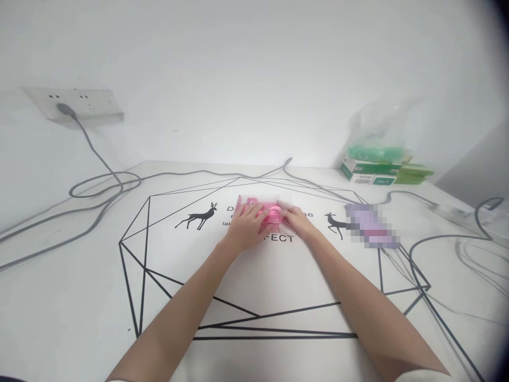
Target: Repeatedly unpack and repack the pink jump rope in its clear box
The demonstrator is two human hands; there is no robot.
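A small bright pink plastic box (274, 216) with clear, see-through parts lies on the printed white mat, in the middle of the view. My left hand (249, 227) lies over its left and front side, with the fingers curled across the top. At its right end, my right hand (295, 218) grips the edge, thumb and fingers close together. Both hands cover much of the box, so its exact kind is hard to make out.
The mat (278, 281) bears deer figures and black lines. A blurred-out purple phone-like thing (371, 225) lies to the right. Green-and-white boxes (371, 168) under a plastic bag (379, 132) stand at the back right. Grey cables (178, 173) run along the back from a wall socket (85, 103).
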